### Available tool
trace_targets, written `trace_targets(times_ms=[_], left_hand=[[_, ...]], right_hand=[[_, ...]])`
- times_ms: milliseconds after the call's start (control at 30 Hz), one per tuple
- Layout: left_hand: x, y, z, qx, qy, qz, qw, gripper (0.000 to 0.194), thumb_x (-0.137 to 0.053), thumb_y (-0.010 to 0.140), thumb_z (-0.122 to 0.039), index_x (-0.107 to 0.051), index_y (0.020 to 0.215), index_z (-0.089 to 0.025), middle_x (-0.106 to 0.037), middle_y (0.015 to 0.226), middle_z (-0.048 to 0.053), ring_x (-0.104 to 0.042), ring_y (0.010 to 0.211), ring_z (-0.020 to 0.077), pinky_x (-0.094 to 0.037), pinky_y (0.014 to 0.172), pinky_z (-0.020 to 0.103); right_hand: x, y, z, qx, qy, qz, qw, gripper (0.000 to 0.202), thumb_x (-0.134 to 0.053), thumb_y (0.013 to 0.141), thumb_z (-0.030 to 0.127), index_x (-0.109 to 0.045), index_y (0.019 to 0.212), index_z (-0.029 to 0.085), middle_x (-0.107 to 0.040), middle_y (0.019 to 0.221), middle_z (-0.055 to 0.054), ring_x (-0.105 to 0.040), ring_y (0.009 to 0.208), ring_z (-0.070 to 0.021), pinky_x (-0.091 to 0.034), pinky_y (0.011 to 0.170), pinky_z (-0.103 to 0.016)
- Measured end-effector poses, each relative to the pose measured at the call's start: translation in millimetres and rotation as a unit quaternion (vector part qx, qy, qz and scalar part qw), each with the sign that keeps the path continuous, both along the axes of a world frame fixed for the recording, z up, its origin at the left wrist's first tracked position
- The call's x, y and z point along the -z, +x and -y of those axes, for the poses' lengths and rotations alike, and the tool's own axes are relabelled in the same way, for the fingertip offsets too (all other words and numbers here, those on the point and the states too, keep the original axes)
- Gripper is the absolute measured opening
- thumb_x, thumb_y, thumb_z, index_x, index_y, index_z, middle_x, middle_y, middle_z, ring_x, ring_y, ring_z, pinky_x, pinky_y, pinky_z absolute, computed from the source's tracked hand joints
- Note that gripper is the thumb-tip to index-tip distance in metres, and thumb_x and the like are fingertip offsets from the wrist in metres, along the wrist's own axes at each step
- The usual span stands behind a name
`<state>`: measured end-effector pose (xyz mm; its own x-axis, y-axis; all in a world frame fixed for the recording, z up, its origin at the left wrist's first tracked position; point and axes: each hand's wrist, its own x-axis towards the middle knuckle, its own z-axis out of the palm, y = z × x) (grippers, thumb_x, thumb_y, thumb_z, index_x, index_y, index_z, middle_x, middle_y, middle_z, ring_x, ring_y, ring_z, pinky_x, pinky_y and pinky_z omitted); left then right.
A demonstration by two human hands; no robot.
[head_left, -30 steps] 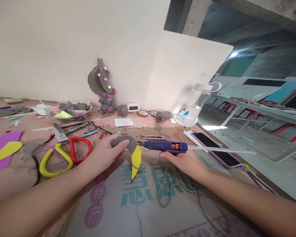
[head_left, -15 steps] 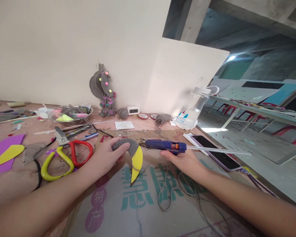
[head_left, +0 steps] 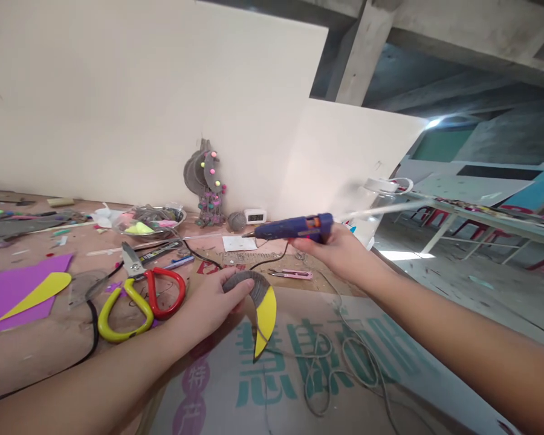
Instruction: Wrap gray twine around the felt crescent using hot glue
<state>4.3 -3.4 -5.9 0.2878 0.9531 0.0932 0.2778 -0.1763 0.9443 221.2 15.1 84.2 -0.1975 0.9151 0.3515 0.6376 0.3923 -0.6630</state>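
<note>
My left hand (head_left: 217,299) pinches a curved crescent piece (head_left: 266,311), its upper part wrapped in grey yarn and its pointed lower part bare yellow. My right hand (head_left: 338,251) is closed round a blue glue gun (head_left: 294,228), held raised with its nozzle pointing left over a small white card (head_left: 239,243). A clear glue stick juts from the gun's back. Loose grey yarn (head_left: 317,356) runs from the crescent across the printed cardboard sheet (head_left: 217,393). Pink thread snips (head_left: 294,274) lie between the hands.
Scissors (head_left: 149,296) with red and yellow handles lie left of my left hand. Purple sheets (head_left: 31,284) carry a yellow cutout (head_left: 45,293). Behind are a bowl of scraps (head_left: 149,220), a grey yarn ball (head_left: 237,222), a small clock (head_left: 255,215) and a hanging ornament (head_left: 204,181). A bottle (head_left: 367,205) stands right.
My right hand has lifted the glue gun up and away from the cardboard, and the pink snips now show. My left hand still holds the crescent. The whole view has shifted slightly.
</note>
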Motion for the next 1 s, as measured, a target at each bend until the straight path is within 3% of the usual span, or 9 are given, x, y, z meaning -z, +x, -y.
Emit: trace_targets(times_ms=[100, 267, 400, 533, 733, 800, 867, 933, 1000], left_hand=[[-0.3, 0.9, 0.5, 0.008, -0.016, 0.017, 1.0, 0.03, -0.048, 0.078, -0.049, -0.051, 0.073, -0.019, -0.05, 0.051, -0.005, -0.045, 0.047, 0.0117, -0.031, 0.046, 0.022], [-0.3, 2.3, -0.6, 0.006, -0.025, 0.024, 0.999, 0.03, -0.048, 0.078, -0.048, -0.049, 0.07, -0.019, -0.048, 0.05, -0.006, -0.044, 0.046, 0.011, -0.03, 0.044, 0.021], [1.0, 2.6, -2.7, 0.003, -0.02, 0.022, 1.0, 0.029, -0.049, 0.078, -0.046, -0.048, 0.066, -0.019, -0.048, 0.049, -0.005, -0.043, 0.045, 0.0111, -0.03, 0.043, 0.021], [0.3, 1.8, -3.3, -0.006, -0.01, 0.01, 1.0, 0.029, -0.049, 0.077, -0.046, -0.051, 0.068, -0.019, -0.05, 0.049, -0.005, -0.045, 0.046, 0.0121, -0.033, 0.044, 0.022], [-5.1, -0.2, -0.6, -0.027, 0.017, 0.006, 0.999, 0.026, -0.05, 0.077, -0.044, -0.054, 0.069, -0.02, -0.052, 0.05, -0.005, -0.048, 0.048, 0.0128, -0.033, 0.046, 0.023], [-5.7, -0.7, 0.1, -0.04, 0.017, -0.001, 0.999, 0.028, -0.049, 0.076, -0.046, -0.053, 0.068, -0.02, -0.052, 0.05, -0.005, -0.046, 0.046, 0.0124, -0.032, 0.044, 0.022], [-5.6, -1.2, 0.3, -0.045, 0.026, -0.004, 0.999, 0.03, -0.049, 0.076, -0.047, -0.052, 0.065, -0.019, -0.051, 0.05, -0.005, -0.045, 0.045, 0.0116, -0.03, 0.043, 0.022], [-5.4, -1.7, 0.4, -0.046, 0.039, 0.002, 0.998, 0.031, -0.049, 0.076, -0.047, -0.05, 0.063, -0.019, -0.049, 0.05, -0.004, -0.043, 0.045, 0.0109, -0.03, 0.043, 0.021], [-5.5, -2.3, 0.6, -0.047, 0.047, 0.008, 0.998, 0.032, -0.048, 0.077, -0.047, -0.049, 0.062, -0.019, -0.049, 0.05, -0.004, -0.042, 0.045, 0.0104, -0.03, 0.043, 0.021]], right_hand=[[8.4, -10.3, -44.9, -0.037, 0.03, 0.037, 0.998, 0.031, -0.059, 0.076, 0.036, -0.062, 0.101, 0.017, -0.067, 0.099, -0.005, -0.06, 0.093, -0.019, -0.045, 0.083, -0.031], [48.2, -22.3, -104.9, 0.015, 0.013, 0.058, 0.998, 0.031, -0.06, 0.075, 0.034, -0.061, 0.095, 0.011, -0.067, 0.092, -0.008, -0.06, 0.083, -0.0182, -0.045, 0.074, -0.028], [72.0, -23.3, -120.4, 0.038, -0.011, 0.079, 0.996, 0.025, -0.063, 0.073, 0.032, -0.061, 0.084, 0.01, -0.067, 0.074, -0.005, -0.06, 0.069, -0.0155, -0.045, 0.066, -0.026], [73.4, -17.0, -118.1, 0.031, -0.021, 0.087, 0.996, 0.029, -0.063, 0.073, 0.037, -0.061, 0.087, 0.011, -0.067, 0.075, -0.006, -0.059, 0.069, -0.0148, -0.044, 0.066, -0.025], [49.7, 2.5, -71.2, 0.042, 0.025, 0.077, 0.996, 0.038, -0.055, 0.078, 0.04, -0.055, 0.106, 0.014, -0.062, 0.101, -0.009, -0.056, 0.09, -0.0175, -0.042, 0.077, -0.028], [38.8, 4.0, -37.8, 0.019, 0.022, 0.079, 0.996, 0.033, -0.052, 0.079, 0.046, -0.06, 0.088, 0.015, -0.063, 0.082, -0.005, -0.057, 0.077, -0.0158, -0.044, 0.069, -0.027], [30.5, 1.0, -0.7, -0.048, -0.1, 0.029, 0.993, 0.034, -0.05, 0.08, 0.049, -0.058, 0.086, 0.016, -0.057, 0.063, 0.0, -0.054, 0.057, -0.0113, -0.043, 0.052, -0.022], [27.0, -4.4, 32.7, -0.089, -0.279, -0.045, 0.955, 0.035, -0.049, 0.08, 0.051, -0.051, 0.095, 0.019, -0.049, 0.05, 0.005, -0.048, 0.041, -0.0094, -0.036, 0.037, -0.019], [28.8, -8.8, 56.9, -0.095, -0.386, -0.13, 0.908, 0.034, -0.054, 0.077, 0.05, -0.045, 0.094, 0.022, -0.051, 0.054, 0.005, -0.048, 0.04, -0.0089, -0.035, 0.031, -0.017]])
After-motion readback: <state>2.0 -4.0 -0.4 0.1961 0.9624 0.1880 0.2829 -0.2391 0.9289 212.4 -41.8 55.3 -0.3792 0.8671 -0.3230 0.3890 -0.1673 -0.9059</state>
